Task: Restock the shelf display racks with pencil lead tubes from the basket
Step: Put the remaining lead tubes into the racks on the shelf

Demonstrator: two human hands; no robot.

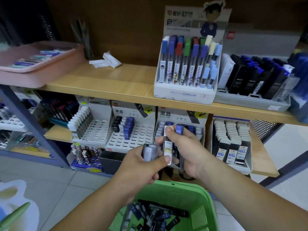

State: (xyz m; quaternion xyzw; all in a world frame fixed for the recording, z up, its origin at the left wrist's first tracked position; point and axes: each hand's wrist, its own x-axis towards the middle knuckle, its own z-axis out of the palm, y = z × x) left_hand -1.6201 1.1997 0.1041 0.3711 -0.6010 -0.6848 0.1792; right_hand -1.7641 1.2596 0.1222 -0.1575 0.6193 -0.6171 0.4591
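A green basket (201, 199) sits at the bottom centre with several dark and blue pencil lead tubes (155, 215) lying loose in it. Above it, my left hand (143, 165) grips a small bundle of tubes (149, 153). My right hand (185, 150) holds several tubes, among them a white-labelled tube marked 100 (168, 148) and a blue-capped HB tube (179, 130). Both hands hover in front of the lower shelf's white slotted display rack (179, 129), which my hands partly hide.
Two more slotted racks (131, 137) (93, 129) to the left are mostly bare of tubes. A full rack (230, 144) stands at the right. The upper wooden shelf (106, 84) carries a Conan display (186, 67), a dark-tube tray (255, 82), a pink bin (33, 64) and crumpled paper (106, 61).
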